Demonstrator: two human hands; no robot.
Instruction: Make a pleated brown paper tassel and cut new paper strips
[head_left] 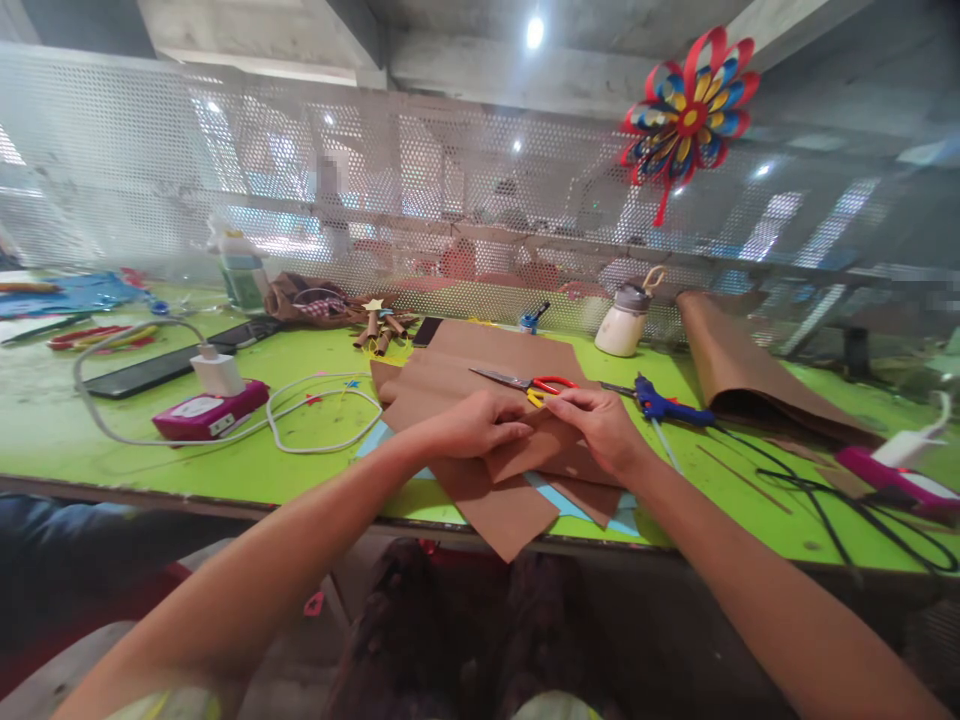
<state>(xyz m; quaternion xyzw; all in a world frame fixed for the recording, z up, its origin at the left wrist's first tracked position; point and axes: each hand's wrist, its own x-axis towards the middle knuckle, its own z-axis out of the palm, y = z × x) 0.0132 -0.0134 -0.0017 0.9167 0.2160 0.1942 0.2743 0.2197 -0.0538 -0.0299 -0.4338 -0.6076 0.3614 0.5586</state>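
My left hand [476, 425] is closed, its thumb and fingers on the edge of a small sheet of brown paper [521, 457]. Pinching the same sheet's upper right part is my right hand [600, 425]. Underneath lie more brown paper sheets [495, 350], some hanging over the table's front edge, and a light blue sheet [566, 497]. Just beyond my fingers rest scissors [499, 379] with red and yellow handles, blades pointing left. To the right of my right hand is a blue glue gun [671, 407] with a black cord.
On the left are a magenta power strip [214, 412] with a white charger, a looped white cable [277, 432] and a dark phone [146, 372]. Small paper rolls [379, 330], a bottle [622, 320] and rolled brown paper [739, 360] stand behind. A perforated screen [450, 190] backs the green table.
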